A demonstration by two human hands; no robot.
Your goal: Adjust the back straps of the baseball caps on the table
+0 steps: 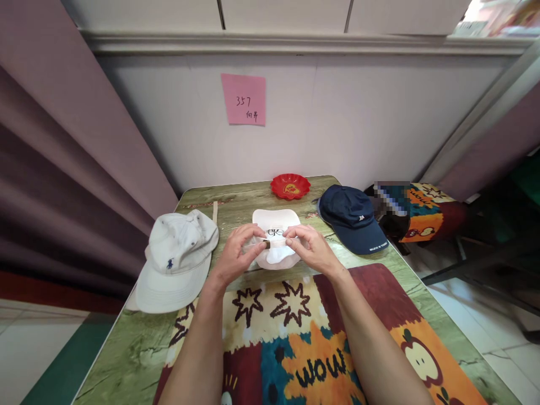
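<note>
- Pale wall (337, 112) behind the counter (135, 354); pink note (244, 100) stuck on it, handwritten "357" with two characters beneath. Mauve curtain (97, 152) at far left.
- Counter surface: green, wood-like pattern. Near part covered by a patterned mat (304, 365), "WOW" lettering showing between the forearms.
- White cap (276, 218), dark "CK" mark, sits mid-counter, just beyond the mat's far edge and between the hands.
- Left hand (238, 253): grip closed, thumb and fingers pinching the cap's narrow strap (277, 243) beside its dark buckle (267, 244).
- Right hand (314, 250): grip closed, thumb and fingertips pinching the other end of the strap. Strap runs roughly level between both grips.
- Left of the hands: off-white cap (177, 247), small dark-blue emblem, brim toward the near side.
- Right: navy cap (348, 216), white lettering along the brim edge.
- Far edge: red scalloped dish (290, 187), yellow design at centre.
</note>
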